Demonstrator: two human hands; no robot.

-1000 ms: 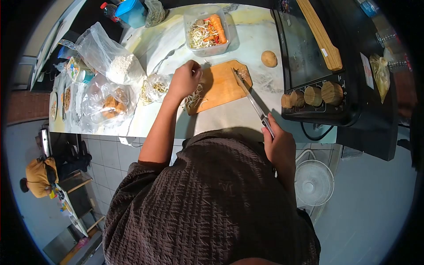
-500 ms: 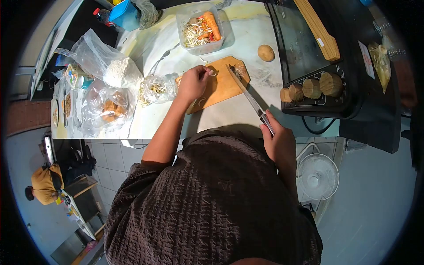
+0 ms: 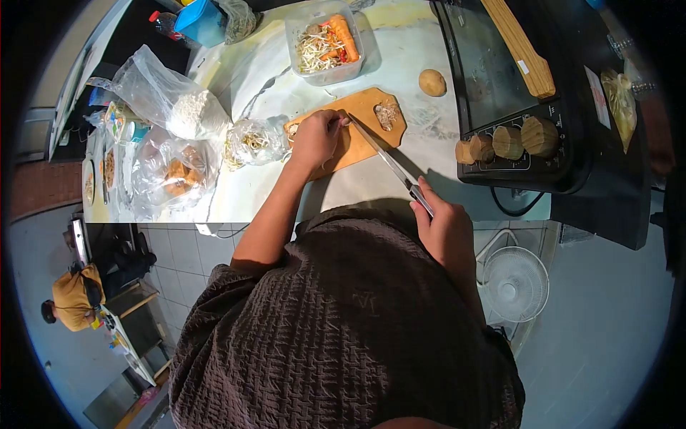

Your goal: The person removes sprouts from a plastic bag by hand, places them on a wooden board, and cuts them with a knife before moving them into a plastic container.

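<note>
My right hand (image 3: 446, 225) is closed round the handle of a long knife (image 3: 384, 154). The blade slants up and left across a wooden cutting board (image 3: 350, 154), its tip close to my left fingers. With fingertips pinched, my left hand (image 3: 316, 141) holds a small pale piece (image 3: 345, 121) over the board; its exact kind is too small to tell. A heap of finely chopped bits (image 3: 386, 116) lies at the board's right end. Part of the board's left end is hidden behind my left hand.
A clear tub (image 3: 330, 71) with bean sprouts and carrot stands behind the board. A potato (image 3: 431, 83) lies right of it, beside a black stove (image 3: 507, 154). Plastic bags (image 3: 168, 175) crowd the left side. A person (image 3: 75, 297) sits far left.
The knife has moved left, from the chopped heap to the small piece at my left fingertips. The heap now shows uncovered. My right hand has shifted slightly left.
</note>
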